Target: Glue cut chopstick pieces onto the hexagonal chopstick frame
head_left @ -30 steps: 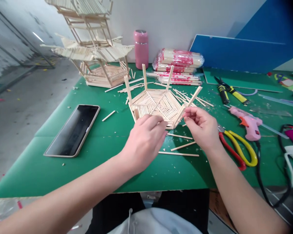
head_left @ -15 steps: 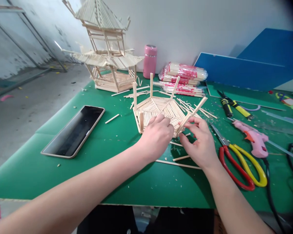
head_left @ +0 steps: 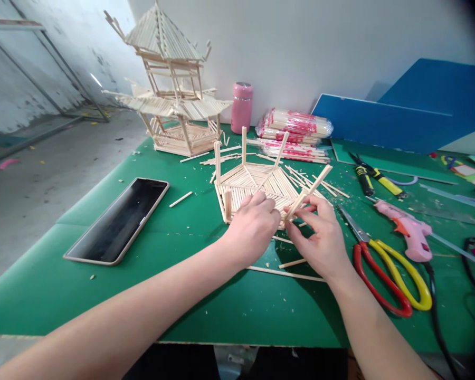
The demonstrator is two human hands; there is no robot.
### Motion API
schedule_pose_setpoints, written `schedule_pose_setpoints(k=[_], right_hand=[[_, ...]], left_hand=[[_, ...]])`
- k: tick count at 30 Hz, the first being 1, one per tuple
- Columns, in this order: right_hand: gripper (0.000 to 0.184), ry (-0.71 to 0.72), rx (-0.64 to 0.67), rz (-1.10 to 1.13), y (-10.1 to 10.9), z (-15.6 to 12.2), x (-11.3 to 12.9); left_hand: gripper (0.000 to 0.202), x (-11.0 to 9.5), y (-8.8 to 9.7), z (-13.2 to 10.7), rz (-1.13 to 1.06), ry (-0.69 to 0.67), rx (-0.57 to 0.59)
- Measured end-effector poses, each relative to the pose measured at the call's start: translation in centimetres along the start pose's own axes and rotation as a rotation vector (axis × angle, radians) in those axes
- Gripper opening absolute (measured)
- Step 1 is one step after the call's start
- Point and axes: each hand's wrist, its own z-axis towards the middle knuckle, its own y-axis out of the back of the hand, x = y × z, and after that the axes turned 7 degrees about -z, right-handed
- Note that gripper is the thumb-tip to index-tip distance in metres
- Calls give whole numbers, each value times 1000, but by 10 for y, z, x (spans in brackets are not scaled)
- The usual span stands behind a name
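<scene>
A hexagonal platform of wooden sticks with upright posts at its corners lies on the green mat. My left hand rests curled on the platform's near edge, gripping it. My right hand pinches the leaning corner post near its base. Loose sticks lie on the mat under and between my wrists.
A tall stick pagoda stands at the back left, a pink bottle and packs of chopsticks behind. A phone lies left. Red-and-yellow shears, a pink glue gun, pliers and blue boards lie right.
My right hand has moved down the leaning post to its base, close beside my left hand. The view has tilted up, showing more of the pagoda.
</scene>
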Motion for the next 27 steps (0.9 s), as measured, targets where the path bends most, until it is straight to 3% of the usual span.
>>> schedule_pose_setpoints(k=[27], right_hand=[[21,-11,12,-1,1,0,2]], left_hand=[[21,-1,-1,2,47,4,-15]])
